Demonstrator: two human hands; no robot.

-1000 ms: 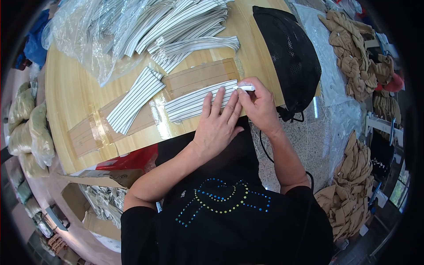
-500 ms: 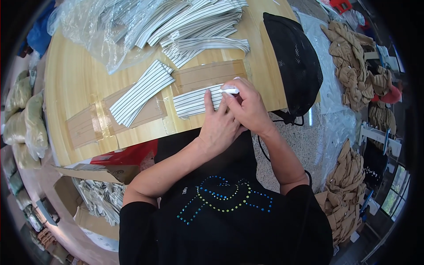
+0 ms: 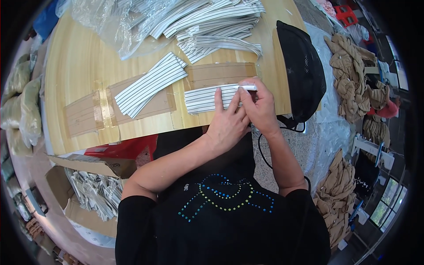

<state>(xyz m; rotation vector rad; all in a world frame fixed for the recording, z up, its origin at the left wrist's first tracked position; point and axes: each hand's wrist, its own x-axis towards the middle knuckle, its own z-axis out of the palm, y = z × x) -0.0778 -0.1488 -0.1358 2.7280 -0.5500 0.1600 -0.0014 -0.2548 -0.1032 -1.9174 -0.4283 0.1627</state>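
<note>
A striped white-and-dark fabric strip (image 3: 201,101) lies flat near the front edge of the table, against a brown cardboard template (image 3: 216,76). My left hand (image 3: 226,123) presses on it with fingers stretched out and apart. At the strip's right end, my right hand (image 3: 263,108) is closed in a pinch around a short white stick (image 3: 250,88), whose exact kind I cannot make out. Its fingers touch those of my left hand. To the left, several more striped strips (image 3: 150,85) lie crossed over a second piece of cardboard (image 3: 123,90).
A heap of striped strips (image 3: 221,20) and clear plastic (image 3: 119,33) cover the table's far side. A black mesh bag (image 3: 304,73) hangs over its right edge. Below left stands an open carton (image 3: 75,212) holding strips; brown garments (image 3: 338,190) are piled at right.
The white stick has tilted flatter and shifted along the strip's upper edge under my right hand. My left hand stays on the strip. The whole view has shifted slightly.
</note>
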